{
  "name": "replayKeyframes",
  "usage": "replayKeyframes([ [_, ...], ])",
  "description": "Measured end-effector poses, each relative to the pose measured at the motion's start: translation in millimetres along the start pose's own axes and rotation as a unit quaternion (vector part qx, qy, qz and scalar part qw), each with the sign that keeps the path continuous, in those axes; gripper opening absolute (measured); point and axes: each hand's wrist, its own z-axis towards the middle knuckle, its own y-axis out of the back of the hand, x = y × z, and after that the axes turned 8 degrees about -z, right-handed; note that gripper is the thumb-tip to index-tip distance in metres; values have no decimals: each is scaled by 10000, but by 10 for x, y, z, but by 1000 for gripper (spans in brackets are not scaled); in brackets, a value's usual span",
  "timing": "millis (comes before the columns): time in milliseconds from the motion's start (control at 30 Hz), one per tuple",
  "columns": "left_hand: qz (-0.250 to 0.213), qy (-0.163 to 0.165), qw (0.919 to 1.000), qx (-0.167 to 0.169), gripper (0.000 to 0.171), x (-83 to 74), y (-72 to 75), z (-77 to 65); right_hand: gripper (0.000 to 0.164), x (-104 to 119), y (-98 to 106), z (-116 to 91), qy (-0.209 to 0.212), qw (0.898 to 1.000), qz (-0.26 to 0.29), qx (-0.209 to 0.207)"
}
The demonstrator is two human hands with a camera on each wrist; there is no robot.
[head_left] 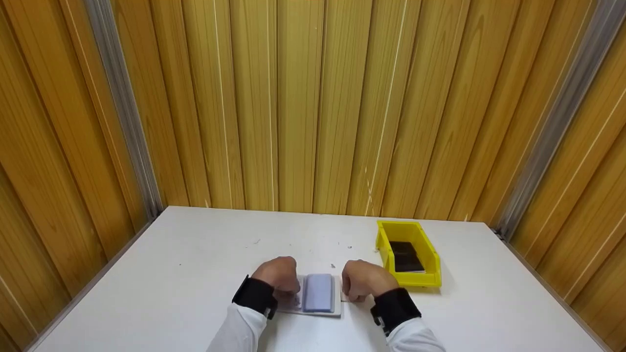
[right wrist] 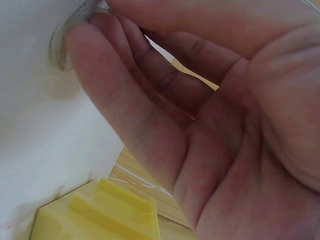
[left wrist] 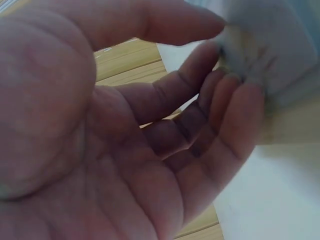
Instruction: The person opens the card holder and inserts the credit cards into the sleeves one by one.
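A blue-grey rectangular block (head_left: 318, 293) with rounded corners lies on a pale flat board (head_left: 325, 314) at the front middle of the table. My left hand (head_left: 279, 277) pinches the board's left side between thumb and fingertips; the left wrist view shows this pale, blurred piece (left wrist: 280, 45) at the fingertips. On the other side my right hand (head_left: 367, 281) has its fingers curled at the right edge, holding a pale edge (right wrist: 62, 45) that shows in the right wrist view. The fingers hide both ends of the board, and its exact kind cannot be told.
To the right, just beyond my right hand, stands a yellow open-front bin (head_left: 415, 279) with dark flat items (head_left: 405, 256) inside. Small scraps (head_left: 333, 266) lie on the white table (head_left: 195, 259). Wood-patterned walls (head_left: 298, 107) enclose the back and sides.
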Motion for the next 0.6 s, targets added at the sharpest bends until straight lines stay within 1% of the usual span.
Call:
replayKeyframes([
  [67,15,36,10000,31,11,-7,2,1,16,-3,1,3,-30,10000,0,34],
  [300,-259,377,9989,68,12,-49,-15,-7,16,-6,-6,7,-74,9999,84,67],
  [500,-258,333,9991,-47,15,-56,-41,-4,16,10,3,10,-77,9999,-28,64],
  [600,-387,356,9986,-58,17,-62,-48,-7,14,18,2,12,-142,9998,-65,88],
])
